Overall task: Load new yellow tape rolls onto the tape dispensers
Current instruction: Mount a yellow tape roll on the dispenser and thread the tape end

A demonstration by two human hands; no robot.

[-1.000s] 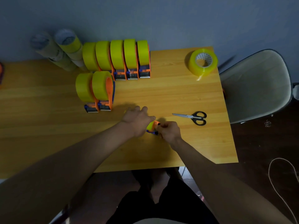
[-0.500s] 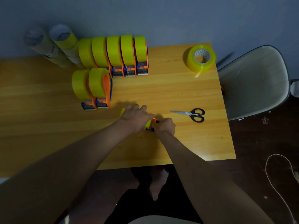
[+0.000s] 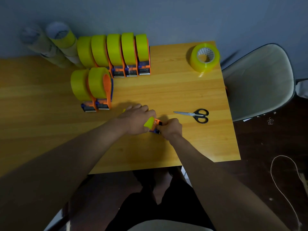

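Desk: wooden desk [image 3: 166, 90] against a grey wall; scissors [image 3: 195, 115] lie near.
Dispenser: dispenser [image 3: 155, 125] with its yellow roll [image 3: 149, 122] sits between both hands.
Left hand [image 3: 135, 120]: fingers curled over the roll.
Right hand [image 3: 171, 128]: fingers pinching the dispenser's front end.
Advice: steady the roll, draw tape straight across the blade.

Bare forearms, no sleeves — black shorts [image 3: 175, 205] and a pale top's hem below.

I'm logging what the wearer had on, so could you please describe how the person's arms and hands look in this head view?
Both arms are bare from the frame edge down; no sleeves, gloves, watch or rings show on the left hand or the right hand. No markings are visible. Lower down, dark shorts cover the lap.
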